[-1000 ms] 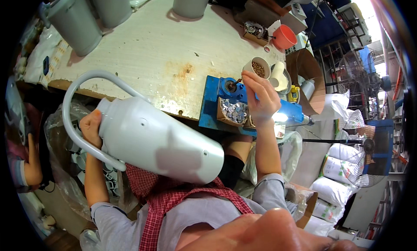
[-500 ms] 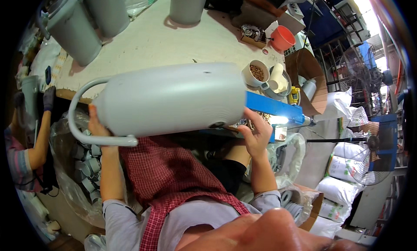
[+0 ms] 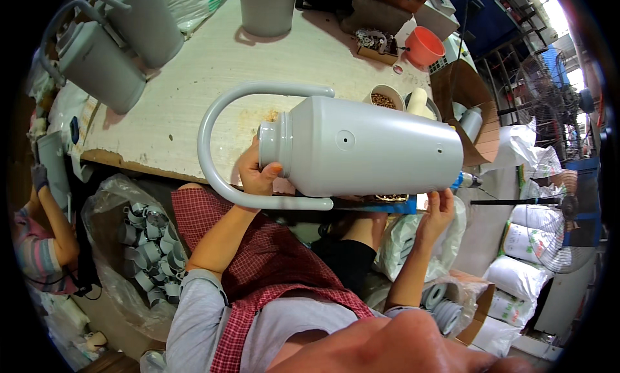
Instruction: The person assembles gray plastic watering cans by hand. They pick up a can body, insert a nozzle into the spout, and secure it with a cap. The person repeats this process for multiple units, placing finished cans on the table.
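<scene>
A large grey plastic jug body (image 3: 387, 150) lies on its side in the air over the table's front edge, its neck to the left and its base to the right. Two small holes show in its wall. A curved grey handle (image 3: 210, 137) loops out past the neck. My left hand (image 3: 256, 174) is closed round the neck, thumb at the near side. At the base's near edge, the bent fingers of my right hand (image 3: 436, 213) touch the jug from below. The fingertips' far side is hidden.
Grey jugs (image 3: 103, 69) stand at the table's back left. A cup of small brown pieces (image 3: 384, 100), a red bowl (image 3: 424, 47) and a blue tool (image 3: 466, 180) are at the right. A bag of grey parts (image 3: 152, 244) stands below left; a co-worker (image 3: 48, 237) is beyond.
The jug has shifted right and rolled, so its holes and open neck now show. My left hand has moved right along with it, onto the neck; my right hand has moved right and slightly down.
</scene>
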{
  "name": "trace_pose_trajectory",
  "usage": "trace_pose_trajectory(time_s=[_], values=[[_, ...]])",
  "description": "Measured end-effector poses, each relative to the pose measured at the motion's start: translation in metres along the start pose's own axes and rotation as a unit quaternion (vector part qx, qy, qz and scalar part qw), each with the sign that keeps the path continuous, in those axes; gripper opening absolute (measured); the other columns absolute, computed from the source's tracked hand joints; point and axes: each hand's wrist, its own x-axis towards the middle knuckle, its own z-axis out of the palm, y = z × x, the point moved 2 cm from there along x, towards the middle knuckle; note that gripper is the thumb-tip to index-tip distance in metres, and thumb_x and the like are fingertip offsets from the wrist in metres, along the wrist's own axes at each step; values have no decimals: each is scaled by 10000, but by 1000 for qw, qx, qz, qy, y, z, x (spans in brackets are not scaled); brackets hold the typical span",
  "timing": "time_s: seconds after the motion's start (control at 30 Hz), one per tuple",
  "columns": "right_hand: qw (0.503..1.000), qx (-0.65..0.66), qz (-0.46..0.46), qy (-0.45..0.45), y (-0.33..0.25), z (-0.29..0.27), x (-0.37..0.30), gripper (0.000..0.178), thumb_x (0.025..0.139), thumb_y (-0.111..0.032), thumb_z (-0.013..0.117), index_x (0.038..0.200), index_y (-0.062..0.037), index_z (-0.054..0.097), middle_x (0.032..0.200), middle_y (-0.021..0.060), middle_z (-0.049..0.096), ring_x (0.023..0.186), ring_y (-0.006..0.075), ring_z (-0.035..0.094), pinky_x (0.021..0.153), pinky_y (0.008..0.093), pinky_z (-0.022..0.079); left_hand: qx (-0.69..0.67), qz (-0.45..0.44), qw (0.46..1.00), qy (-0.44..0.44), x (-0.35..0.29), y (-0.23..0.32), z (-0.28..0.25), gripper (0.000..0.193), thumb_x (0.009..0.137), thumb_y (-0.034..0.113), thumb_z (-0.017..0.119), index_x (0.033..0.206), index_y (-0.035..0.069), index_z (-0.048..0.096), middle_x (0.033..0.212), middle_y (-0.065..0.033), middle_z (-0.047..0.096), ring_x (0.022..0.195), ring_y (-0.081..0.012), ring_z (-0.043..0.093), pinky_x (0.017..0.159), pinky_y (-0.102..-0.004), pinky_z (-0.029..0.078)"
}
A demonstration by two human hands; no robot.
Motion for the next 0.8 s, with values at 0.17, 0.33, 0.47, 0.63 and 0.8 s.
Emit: trace_pose_trajectory(time_s=[0.17, 0.33, 0.47, 0.63, 0.8], values=[[1000, -11, 3, -2, 1, 4, -1, 288, 923, -19, 613, 1201, 45, 575, 1112, 108, 648, 1003, 162, 620, 906, 301, 504, -12, -21, 1000, 16, -1, -4, -4, 627, 851, 616, 631, 717, 7, 568, 709, -24, 527, 709, -138, 479, 734, -293, 398], [1000, -20, -10, -2, -6, 8, -2, 284, 920, -23, 606, 1196, 44, 586, 1110, 97, 649, 995, 156, 614, 884, 288, 495, -57, -40, 997, 23, -4, -13, -8, 596, 861, 575, 648, 704, 9, 544, 719, -12, 519, 672, -112, 464, 656, -262, 387], [993, -104, 28, 53, -16, -4, -4, 294, 882, -22, 642, 1169, 38, 626, 1005, 62, 671, 912, 129, 618, 834, 253, 487, -8, -85, 995, 43, -18, -41, -9, 344, 905, 341, 659, 826, 12, 593, 742, 3, 556, 644, -99, 508, 581, -256, 423], [989, -140, 6, 40, -5, 6, -12, 284, 837, -34, 687, 1119, -3, 667, 948, 56, 660, 874, 125, 604, 813, 267, 481, 30, -82, 994, 63, -11, -33, -23, 211, 866, 250, 547, 777, 65, 499, 761, -16, 536, 708, -120, 501, 621, -297, 413], [981, -18, 70, 182, 115, -88, -49, 324, 877, -61, 668, 1182, 25, 604, 1106, 115, 653, 978, 193, 645, 846, 318, 506, -76, -122, 989, 18, -9, -47, -51, 595, 905, 425, 585, 1289, -24, 515, 1230, -137, 604, 1131, -265, 584, 963, -427, 480]])
